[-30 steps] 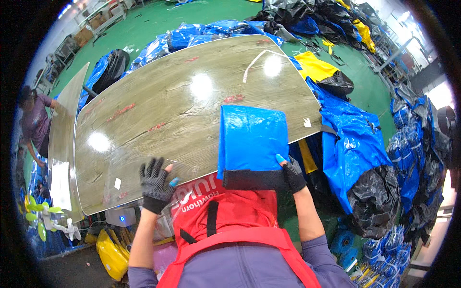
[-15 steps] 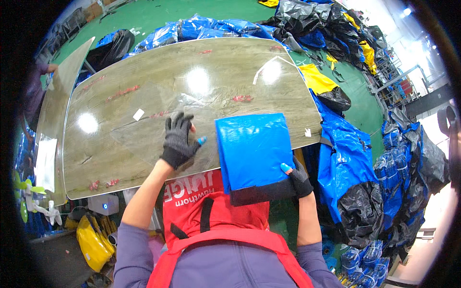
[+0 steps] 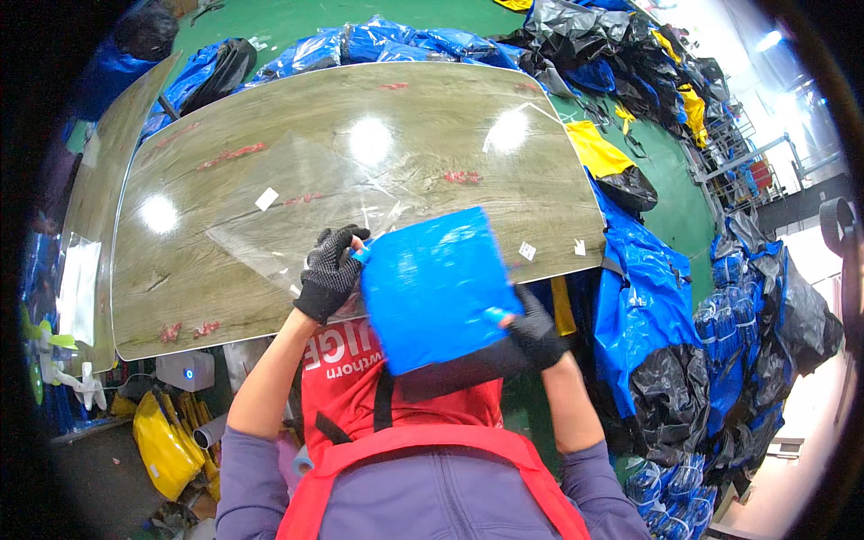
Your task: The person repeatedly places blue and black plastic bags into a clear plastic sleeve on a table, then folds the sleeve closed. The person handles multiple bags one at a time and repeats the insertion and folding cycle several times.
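Note:
My right hand (image 3: 537, 335), in a dark glove with the thumb tip uncovered by the knit, grips the lower right of a folded blue plastic sheet (image 3: 441, 288) with a black lower band. The folded sheet is held tilted above the table's near edge. At its left side my left hand (image 3: 331, 273), gloved alike, has its fingers curled and thumb pinched in. A clear plastic bag (image 3: 261, 238) lies flat on the wood-patterned table (image 3: 225, 297) and runs under this hand. The pinch seems to be on the bag's edge, though the fingers partly hide it.
Small white slips (image 3: 266, 199) and red tape marks (image 3: 232, 156) dot the tabletop. Blue and black sheeting (image 3: 643, 297) heaps up at the right, and wrapped blue bundles (image 3: 387, 40) line the far side. A white box (image 3: 186, 371) and yellow bags (image 3: 166, 445) sit below left.
The folded blue sheet has moved left and tilted, carried by my right hand. My left hand, spread flat before, has curled and come nearer the sheet. The clear bag has shifted.

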`<state>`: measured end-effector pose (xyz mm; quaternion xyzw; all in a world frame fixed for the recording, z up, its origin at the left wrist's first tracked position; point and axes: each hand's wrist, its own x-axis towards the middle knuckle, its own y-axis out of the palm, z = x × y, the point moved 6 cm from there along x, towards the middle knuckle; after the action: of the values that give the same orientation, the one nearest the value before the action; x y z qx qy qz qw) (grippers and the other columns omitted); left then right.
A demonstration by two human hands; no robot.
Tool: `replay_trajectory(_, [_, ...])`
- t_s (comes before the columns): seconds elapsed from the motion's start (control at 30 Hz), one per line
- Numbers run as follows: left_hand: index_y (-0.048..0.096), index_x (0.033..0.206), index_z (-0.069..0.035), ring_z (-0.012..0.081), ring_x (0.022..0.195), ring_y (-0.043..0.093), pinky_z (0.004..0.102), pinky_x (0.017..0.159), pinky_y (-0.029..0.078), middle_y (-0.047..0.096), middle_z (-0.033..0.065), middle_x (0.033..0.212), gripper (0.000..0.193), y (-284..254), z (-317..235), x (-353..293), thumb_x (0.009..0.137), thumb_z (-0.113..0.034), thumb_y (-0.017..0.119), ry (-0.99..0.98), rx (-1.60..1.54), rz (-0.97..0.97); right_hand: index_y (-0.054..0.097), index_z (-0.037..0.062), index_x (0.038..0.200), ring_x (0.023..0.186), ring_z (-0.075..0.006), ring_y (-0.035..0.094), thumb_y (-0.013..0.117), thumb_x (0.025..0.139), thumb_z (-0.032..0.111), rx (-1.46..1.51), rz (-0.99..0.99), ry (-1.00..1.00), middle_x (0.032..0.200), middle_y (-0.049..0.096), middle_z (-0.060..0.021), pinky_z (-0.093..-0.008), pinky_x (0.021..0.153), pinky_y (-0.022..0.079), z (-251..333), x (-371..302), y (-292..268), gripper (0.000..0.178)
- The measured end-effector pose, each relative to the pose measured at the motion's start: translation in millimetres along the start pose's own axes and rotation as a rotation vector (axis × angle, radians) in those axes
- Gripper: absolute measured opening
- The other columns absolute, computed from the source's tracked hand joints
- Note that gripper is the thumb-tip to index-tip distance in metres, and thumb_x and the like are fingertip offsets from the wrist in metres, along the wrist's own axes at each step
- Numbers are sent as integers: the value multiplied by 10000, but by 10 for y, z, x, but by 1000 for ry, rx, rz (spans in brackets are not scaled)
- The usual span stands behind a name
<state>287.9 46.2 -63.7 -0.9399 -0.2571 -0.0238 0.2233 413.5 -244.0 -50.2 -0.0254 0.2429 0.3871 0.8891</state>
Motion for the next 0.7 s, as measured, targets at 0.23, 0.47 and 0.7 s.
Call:
replay_trajectory(0.23, [571, 1089, -30, 374, 1132, 549, 489, 1067, 338, 636, 156, 1048, 265, -200, -478, -380, 834, -100, 596, 305, 357, 116, 607, 0, 1083, 887, -212, 636, 718, 808, 445, -755, 261, -11, 966, 676, -131, -356, 791, 523, -392, 515, 472, 534])
replay_trajectory(0.47, [553, 973, -56, 368, 1250, 479, 522, 1100, 283, 586, 162, 1256, 194, -67, -558, -459, 821, -141, 639, 349, 490, 189, 641, 9, 913, 666, -81, 579, 628, 884, 279, -351, 426, -29, 776, 626, -32, -242, 572, 474, -66, 1259, 446, 272])
replay_trajectory(0.7, [584, 1103, -100, 392, 1330, 378, 584, 1125, 177, 512, 169, 1349, 294, -41, -381, -617, 840, -219, 639, 255, 663, 93, 523, 17, 1249, 1020, -164, 585, 699, 843, 376, -43, 286, 42, 1118, 617, -79, -293, 849, 504, -136, 598, 182, 570])
